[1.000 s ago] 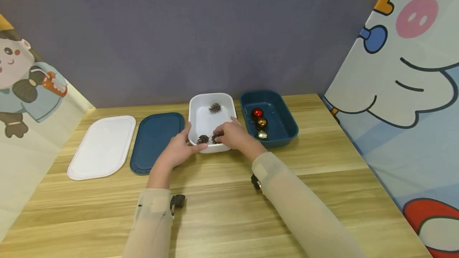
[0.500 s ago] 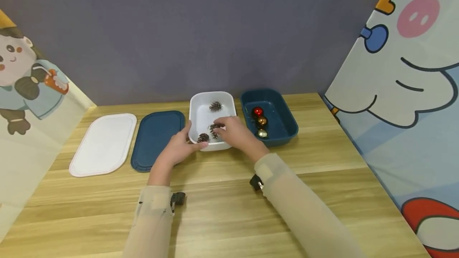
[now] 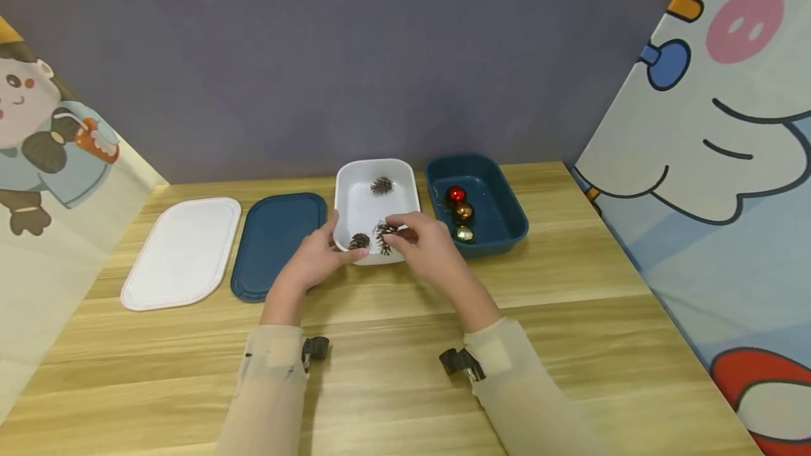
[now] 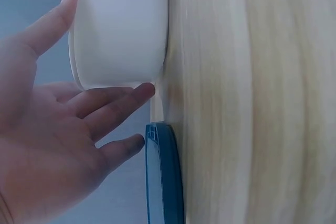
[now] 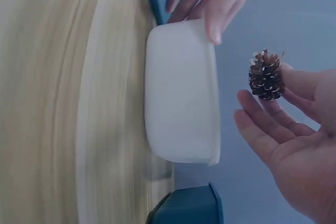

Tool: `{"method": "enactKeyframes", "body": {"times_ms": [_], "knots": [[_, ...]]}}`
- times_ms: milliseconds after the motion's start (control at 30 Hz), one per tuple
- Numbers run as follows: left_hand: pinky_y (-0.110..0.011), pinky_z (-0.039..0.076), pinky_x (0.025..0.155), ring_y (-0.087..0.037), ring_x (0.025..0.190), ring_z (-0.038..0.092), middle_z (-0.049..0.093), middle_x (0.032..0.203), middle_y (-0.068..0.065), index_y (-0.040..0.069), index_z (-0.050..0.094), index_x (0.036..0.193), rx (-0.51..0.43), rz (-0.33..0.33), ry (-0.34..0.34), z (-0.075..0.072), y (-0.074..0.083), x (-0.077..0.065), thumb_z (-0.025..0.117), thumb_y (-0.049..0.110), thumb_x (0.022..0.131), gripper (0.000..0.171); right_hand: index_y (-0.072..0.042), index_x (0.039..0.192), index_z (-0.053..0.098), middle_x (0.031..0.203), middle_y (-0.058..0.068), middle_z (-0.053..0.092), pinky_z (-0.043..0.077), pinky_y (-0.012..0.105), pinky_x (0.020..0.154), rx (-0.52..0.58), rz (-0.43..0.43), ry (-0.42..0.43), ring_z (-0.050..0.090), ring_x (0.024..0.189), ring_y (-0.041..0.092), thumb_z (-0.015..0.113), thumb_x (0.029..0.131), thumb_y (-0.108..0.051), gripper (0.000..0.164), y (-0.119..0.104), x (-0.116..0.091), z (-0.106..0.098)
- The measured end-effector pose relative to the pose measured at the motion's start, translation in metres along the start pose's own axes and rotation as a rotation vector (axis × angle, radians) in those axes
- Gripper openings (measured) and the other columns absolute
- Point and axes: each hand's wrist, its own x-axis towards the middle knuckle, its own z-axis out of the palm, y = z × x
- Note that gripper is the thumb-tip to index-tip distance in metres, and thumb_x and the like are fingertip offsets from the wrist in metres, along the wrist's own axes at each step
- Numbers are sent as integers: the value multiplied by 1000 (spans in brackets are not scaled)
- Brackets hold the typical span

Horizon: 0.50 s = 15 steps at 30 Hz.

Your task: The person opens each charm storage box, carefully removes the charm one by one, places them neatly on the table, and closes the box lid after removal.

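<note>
My right hand (image 3: 437, 252) pinches a brown pine cone (image 5: 266, 74) with white-tipped scales between thumb and fingers. In the right wrist view the cone is up beyond the rim of the white plastic box (image 3: 364, 210). Two more pine cones are in that box: one at the back (image 3: 381, 186), another in the near left corner (image 3: 359, 241). My left hand (image 3: 313, 259) steadies the same corner, thumb on the rim and fairly straight, spread fingers along the left side. The little finger is apart from the box, near the blue lid (image 4: 167, 177).
Right of the white box stands a dark blue box (image 3: 497, 210) with a red bauble (image 3: 455, 195), a copper bauble (image 3: 464, 212) and a gold bauble (image 3: 465, 233) along its left side. A white lid (image 3: 182, 255) lies at the left. A grey wall (image 3: 380, 62) rises behind the table.
My right hand has drawn the pine cone up from the bottom of the white box, and the right forearm has shifted back toward me. My left hand has stayed at the corner.
</note>
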Motion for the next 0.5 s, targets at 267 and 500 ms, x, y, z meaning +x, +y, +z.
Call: {"method": "enactKeyframes", "body": {"times_ms": [267,500], "knots": [[-66,29,128,-45,162,27,26,175,-24,15,0,173,8,-7,13,2,0,-1,77,50,96,114,-6,131,74,131,13,73,64,39,97,92,-41,58,77,112,27,76,100,-13,33,-2,-29,-5],[-64,31,128,-43,161,30,28,174,-23,15,-1,172,-8,-5,19,2,-1,-1,78,48,96,114,-8,130,75,127,10,74,63,39,96,81,-11,95,77,109,25,79,97,-14,34,5,-45,-7]]}}
